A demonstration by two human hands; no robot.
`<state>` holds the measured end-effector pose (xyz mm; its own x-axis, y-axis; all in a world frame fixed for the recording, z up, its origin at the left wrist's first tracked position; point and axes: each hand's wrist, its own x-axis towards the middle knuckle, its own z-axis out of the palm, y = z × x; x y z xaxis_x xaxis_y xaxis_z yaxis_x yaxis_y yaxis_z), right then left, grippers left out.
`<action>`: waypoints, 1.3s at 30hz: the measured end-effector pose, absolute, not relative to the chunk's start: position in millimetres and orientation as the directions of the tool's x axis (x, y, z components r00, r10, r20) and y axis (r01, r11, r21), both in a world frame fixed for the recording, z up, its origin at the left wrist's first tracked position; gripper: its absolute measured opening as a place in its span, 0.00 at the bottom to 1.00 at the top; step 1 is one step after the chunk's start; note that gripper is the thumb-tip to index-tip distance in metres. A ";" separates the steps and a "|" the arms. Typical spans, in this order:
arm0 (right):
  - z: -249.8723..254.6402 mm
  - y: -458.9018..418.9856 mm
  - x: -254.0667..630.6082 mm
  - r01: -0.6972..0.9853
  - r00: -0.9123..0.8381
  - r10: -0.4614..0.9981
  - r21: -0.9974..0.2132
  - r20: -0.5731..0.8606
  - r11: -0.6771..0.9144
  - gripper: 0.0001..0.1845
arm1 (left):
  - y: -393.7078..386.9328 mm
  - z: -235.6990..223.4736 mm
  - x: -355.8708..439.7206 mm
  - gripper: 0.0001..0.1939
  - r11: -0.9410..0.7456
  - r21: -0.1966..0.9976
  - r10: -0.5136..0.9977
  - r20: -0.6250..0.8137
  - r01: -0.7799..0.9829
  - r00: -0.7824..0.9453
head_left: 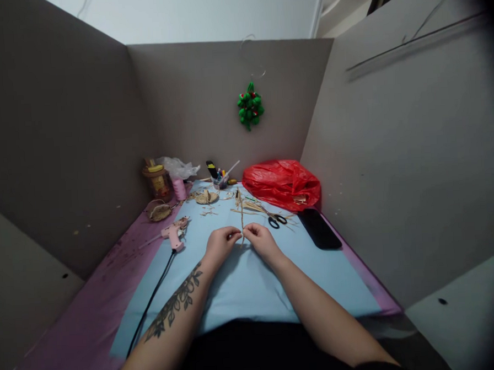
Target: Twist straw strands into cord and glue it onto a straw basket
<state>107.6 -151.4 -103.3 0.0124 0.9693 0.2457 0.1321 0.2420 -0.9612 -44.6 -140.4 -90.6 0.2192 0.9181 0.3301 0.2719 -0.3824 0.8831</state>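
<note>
A thin braided straw strand runs away from me over the blue sheet, its near end between my two hands. My left hand pinches it from the left, and my right hand pinches it from the right, fingertips almost meeting. A short tip of straw hangs just below the fingers. Beyond the hands lie loose straw strips and scissors with black handles, to the right of the strand. A round woven straw piece rests farther back on the left.
On the left lie a pink glue gun with a black cord and a small woven basket. A jar, pink thread spool and pen cup stand behind. A red plastic bag and black phone are right.
</note>
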 end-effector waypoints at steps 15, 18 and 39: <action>-102.0 -158.8 113.6 0.666 -0.030 0.934 -0.690 0.356 0.284 0.07 | -147.9 -72.9 -43.7 0.11 -0.760 0.150 0.578 0.603 0.633 0.551; -96.7 -162.5 112.9 0.770 -0.153 0.909 -0.529 0.389 0.356 0.08 | -143.1 -50.0 -38.6 0.08 -0.782 0.007 0.541 0.505 0.623 0.673; -92.8 -162.0 115.7 0.350 0.295 0.849 -0.877 0.438 0.330 0.06 | -141.3 -55.2 -37.0 0.07 -0.641 0.604 0.720 0.260 0.473 0.644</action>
<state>115.7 -162.0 -92.8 0.2947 0.8494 0.4378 0.3502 0.3302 -0.8765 -37.0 -141.3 -55.2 0.6439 0.7195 0.2600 0.4728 -0.6414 0.6042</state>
